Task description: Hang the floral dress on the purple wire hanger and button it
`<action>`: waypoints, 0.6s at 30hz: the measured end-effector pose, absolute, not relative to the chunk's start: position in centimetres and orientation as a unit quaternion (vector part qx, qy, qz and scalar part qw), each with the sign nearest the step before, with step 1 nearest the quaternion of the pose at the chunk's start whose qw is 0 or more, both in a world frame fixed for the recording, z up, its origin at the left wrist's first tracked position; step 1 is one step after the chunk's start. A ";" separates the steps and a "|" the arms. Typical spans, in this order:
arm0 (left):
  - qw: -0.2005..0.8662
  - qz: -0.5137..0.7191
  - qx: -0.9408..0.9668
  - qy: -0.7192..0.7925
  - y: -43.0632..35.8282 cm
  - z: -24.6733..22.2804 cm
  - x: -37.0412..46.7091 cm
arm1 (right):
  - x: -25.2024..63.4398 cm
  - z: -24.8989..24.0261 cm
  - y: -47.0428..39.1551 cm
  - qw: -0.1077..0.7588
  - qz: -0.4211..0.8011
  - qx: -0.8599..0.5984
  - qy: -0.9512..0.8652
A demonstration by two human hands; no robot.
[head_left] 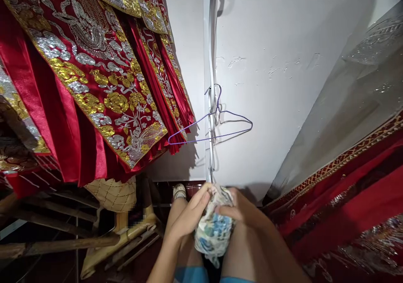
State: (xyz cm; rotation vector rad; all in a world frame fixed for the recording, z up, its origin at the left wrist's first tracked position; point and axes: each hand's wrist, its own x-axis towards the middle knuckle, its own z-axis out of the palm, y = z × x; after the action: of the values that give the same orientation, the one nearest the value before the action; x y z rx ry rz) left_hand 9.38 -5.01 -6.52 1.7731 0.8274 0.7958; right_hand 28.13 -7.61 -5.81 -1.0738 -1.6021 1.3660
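Observation:
A white plastic bag with blue and green print (214,232) is held above my lap, bunched at its top. My left hand (195,207) is closed on the bag's upper left side, thumb pressed against it. On the other side my right hand (236,209) grips the bag, its thumb lying across the front. What the bag contains cannot be made out. Beyond my hands, a purple wire hanger (195,140) hangs by its hook from a white metal strip (210,64) on the wall, with nothing on it.
Red costumes with gold and silver sequins (116,102) hang at the left, above a wooden frame (59,246) and a woven hat (113,192). More red embroidered cloth (355,190) and clear plastic covering (340,94) are at the right. A white wall (267,43) stands ahead.

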 end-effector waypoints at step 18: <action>0.063 0.213 0.874 0.431 2.2 3.1 0.3 | 32.8 -2.2 8.7 0.512 0.296 -0.514 -0.622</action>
State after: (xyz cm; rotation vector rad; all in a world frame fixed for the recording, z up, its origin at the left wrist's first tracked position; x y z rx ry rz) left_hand 0.33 2.19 3.09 2.6426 1.3028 0.6447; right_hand 32.81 8.74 -2.22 -1.2359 -1.4968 0.7112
